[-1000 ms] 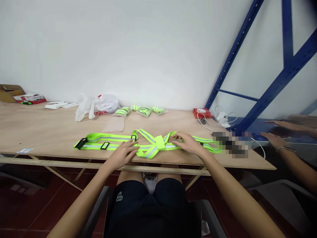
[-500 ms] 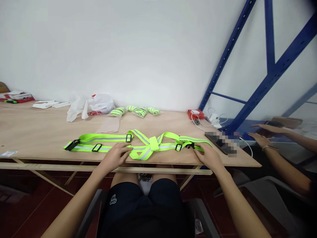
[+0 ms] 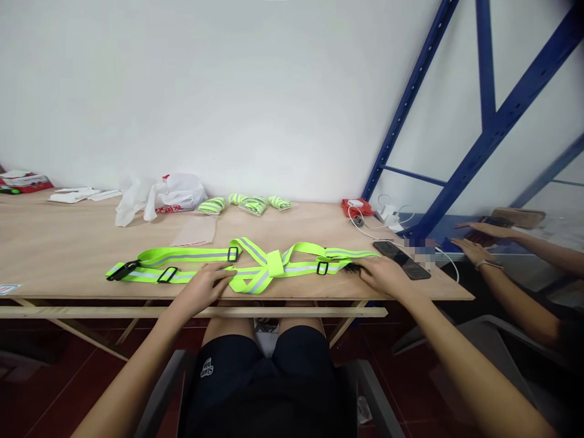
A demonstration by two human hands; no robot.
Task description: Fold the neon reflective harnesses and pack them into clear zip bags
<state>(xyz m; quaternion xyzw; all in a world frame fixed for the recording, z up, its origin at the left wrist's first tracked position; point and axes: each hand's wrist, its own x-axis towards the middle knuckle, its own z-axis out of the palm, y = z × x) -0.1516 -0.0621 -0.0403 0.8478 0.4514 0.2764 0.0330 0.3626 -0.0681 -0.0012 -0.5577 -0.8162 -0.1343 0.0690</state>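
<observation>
- Hi-vis harness (image 3: 275, 264), yellow-green straps w/ grey bands, laid lengthwise on wood desk (image 3: 310, 222), roughly parallel to front edge & much nearer it than back edge.
- Square centre patch (same colour) sits btwn the hands, closer to L fingertips than R.
- L hand (image 3: 207, 285): over front edge, fingers part-bent, tips on the lower strap just L of the crossed section. Can't tell if pinching or only resting.
- R hand (image 3: 381, 277): at harness's R end, nr desk's front R corner; fingers curled down over strap end by a dark piece (image 3: 352, 267), detail blurred. Grip hidden, can't tell.
- Harness runs well past L hand to a blk buckle (image 3: 124, 270) at its L end; blk slider (image 3: 167, 274) btwn buckle & L hand. Another slider (image 3: 322, 267) btwn patch & R hand.
- Phone (image 3: 404, 260) flat just beyond R hand, twd desk's R edge.
- Back edge, approx. mid: striped packets (image 3: 252, 205), white plastic bag (image 3: 180, 193) to their L. Red bundle (image 3: 358, 208) nr back R corner.
- Past R edge: co-worker's hands (image 3: 477, 250), apart from the harness.
</observation>
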